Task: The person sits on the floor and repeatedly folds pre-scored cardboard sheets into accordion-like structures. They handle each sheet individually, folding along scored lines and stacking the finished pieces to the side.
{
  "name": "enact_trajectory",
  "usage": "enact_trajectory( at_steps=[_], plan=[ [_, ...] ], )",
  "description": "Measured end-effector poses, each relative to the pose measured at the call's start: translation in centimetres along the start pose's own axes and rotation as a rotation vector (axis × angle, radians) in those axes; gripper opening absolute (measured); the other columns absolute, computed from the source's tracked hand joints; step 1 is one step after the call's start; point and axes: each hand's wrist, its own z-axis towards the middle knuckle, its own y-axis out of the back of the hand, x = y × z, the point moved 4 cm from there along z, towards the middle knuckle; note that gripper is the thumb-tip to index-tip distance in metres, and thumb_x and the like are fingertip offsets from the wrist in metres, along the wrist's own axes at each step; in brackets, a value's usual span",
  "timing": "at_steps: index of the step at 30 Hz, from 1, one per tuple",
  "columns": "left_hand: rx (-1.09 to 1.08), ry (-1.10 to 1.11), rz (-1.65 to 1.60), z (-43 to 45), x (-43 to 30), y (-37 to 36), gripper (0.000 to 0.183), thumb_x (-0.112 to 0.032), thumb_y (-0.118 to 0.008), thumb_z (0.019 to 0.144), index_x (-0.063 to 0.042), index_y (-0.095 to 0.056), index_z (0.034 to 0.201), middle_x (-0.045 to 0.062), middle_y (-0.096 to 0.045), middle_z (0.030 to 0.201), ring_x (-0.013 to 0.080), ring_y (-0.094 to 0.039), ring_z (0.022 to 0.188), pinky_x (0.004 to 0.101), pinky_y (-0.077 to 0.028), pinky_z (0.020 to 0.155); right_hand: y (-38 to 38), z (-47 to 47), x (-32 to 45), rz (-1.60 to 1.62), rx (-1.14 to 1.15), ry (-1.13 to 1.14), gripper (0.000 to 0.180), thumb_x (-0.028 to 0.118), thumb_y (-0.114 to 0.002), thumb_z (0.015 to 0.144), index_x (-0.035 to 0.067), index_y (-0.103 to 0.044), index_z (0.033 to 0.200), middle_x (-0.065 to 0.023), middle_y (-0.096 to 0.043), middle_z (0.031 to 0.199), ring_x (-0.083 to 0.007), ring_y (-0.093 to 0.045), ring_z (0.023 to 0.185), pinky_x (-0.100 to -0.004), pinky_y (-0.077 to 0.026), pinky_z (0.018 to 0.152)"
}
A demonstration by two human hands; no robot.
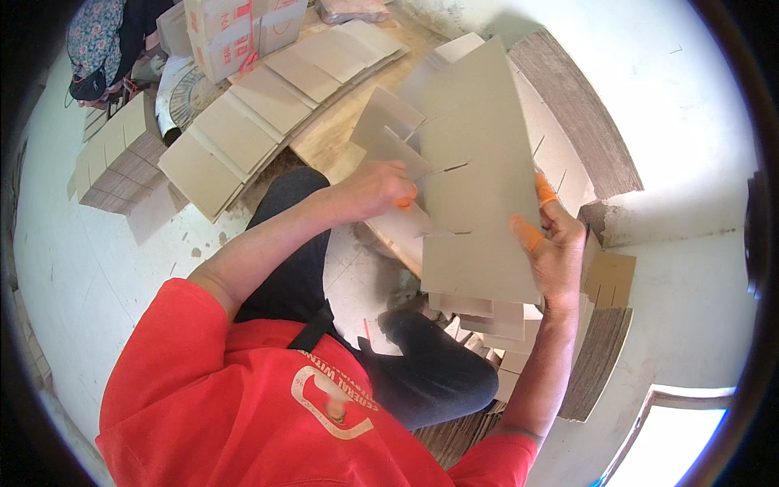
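A large slotted cardboard sheet [478, 195] is raised in front of me. My right hand [551, 243], with orange finger covers on thumb and forefinger, grips its right edge. My left hand [389, 189] is closed beside the sheet's left, slotted edge, an orange cover on one finger; a smaller cardboard piece [398, 149] lies against or just behind it, blurred. Whether the left fingers pinch a piece cannot be told. Several small pieces reach the slots from the left. Under the sheet's lower edge, more cardboard pieces [493, 319] show.
A row of overlapping cardboard partitions [274, 109] lies on the wooden board [322, 134]. Stacks of cardboard stand at left [122, 158], along the wall [578, 115] and at lower right [599, 359]. A printed carton [219, 36] is at the back, beside a round fan-like object [188, 94].
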Motion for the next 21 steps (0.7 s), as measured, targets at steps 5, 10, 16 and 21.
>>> enact_trajectory(
  at_steps=[5, 10, 16, 21],
  plan=[
    [0.009, 0.008, -0.023, 0.4, -0.4, -0.1, 0.012, -0.003, -0.07, 0.069, -0.002, -0.059, 0.074, 0.008, -0.059, 0.068, 0.0258, -0.054, 0.07, 0.0363, -0.047, 0.061, -3.2, 1.0, -1.1, -0.102, 0.052, 0.157, 0.044, -0.011, -0.069, 0.077, -0.01, -0.056, 0.119, -0.0239, -0.06, 0.127, -0.0072, -0.062, 0.09, -0.0253, -0.052, 0.073],
    [0.029, 0.042, 0.001, 0.7, -0.2, -0.2, 0.01, 0.0, -0.067, 0.068, -0.002, -0.059, 0.074, 0.009, -0.059, 0.069, 0.0265, -0.055, 0.071, 0.0369, -0.047, 0.063, -7.5, 1.6, -4.0, -0.297, 0.322, 0.115, 0.042, 0.002, -0.073, 0.077, -0.009, -0.058, 0.115, -0.0284, -0.062, 0.09, -0.0373, -0.066, 0.088, -0.0421, -0.05, 0.072],
    [0.064, 0.071, 0.044, 0.7, 0.2, -0.5, 0.009, -0.002, -0.068, 0.071, -0.002, -0.063, 0.078, 0.009, -0.06, 0.071, 0.0254, -0.056, 0.074, 0.0369, -0.048, 0.066, -9.5, 1.5, -4.2, -0.499, 0.526, 0.015, 0.047, 0.014, -0.076, 0.078, -0.004, -0.06, 0.118, -0.0255, -0.064, 0.085, -0.0394, -0.065, 0.082, -0.043, -0.049, 0.071],
    [0.056, 0.035, 0.066, 1.1, -0.9, 0.9, 0.043, -0.011, -0.077, 0.069, -0.001, -0.063, 0.108, 0.009, -0.062, 0.091, 0.0259, -0.057, 0.088, 0.0358, -0.05, 0.075, -3.2, 4.3, -9.1, -0.326, -0.039, -0.091, 0.047, 0.029, -0.073, 0.084, -0.005, -0.063, 0.116, -0.0199, -0.067, 0.085, -0.0322, -0.068, 0.079, -0.0408, -0.05, 0.069]
  ],
)
